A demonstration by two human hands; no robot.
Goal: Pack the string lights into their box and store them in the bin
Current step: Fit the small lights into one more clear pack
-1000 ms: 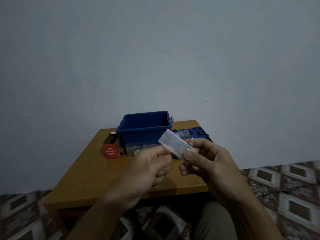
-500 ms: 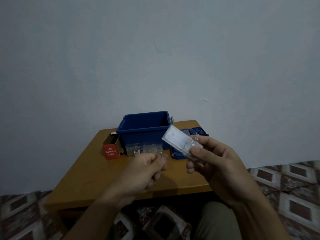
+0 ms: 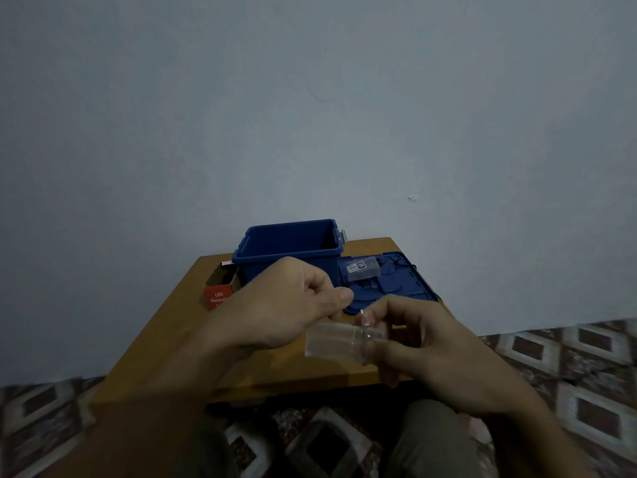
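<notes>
My right hand (image 3: 417, 343) grips a clear plastic battery case of the string lights (image 3: 332, 343), held level above the table's front. My left hand (image 3: 289, 305) is raised beside it with thumb and fingers pinched together near the case's upper edge; what it pinches is too thin to make out. An open red box marked "LED Decorative Lights" (image 3: 220, 293) lies at the back left. The open blue bin (image 3: 293, 246) stands behind my hands. A second clear case (image 3: 362, 270) lies on the blue lid (image 3: 396, 284) to the right of the bin.
The small wooden table (image 3: 165, 326) stands against a pale wall. Patterned floor tiles (image 3: 568, 357) surround it. My knees in dark trousers (image 3: 427, 439) are under the front edge.
My right hand turned the clear case from tilted up to level and lowered it. My left hand rose and moved right, up to the case. The view tipped down slightly.
</notes>
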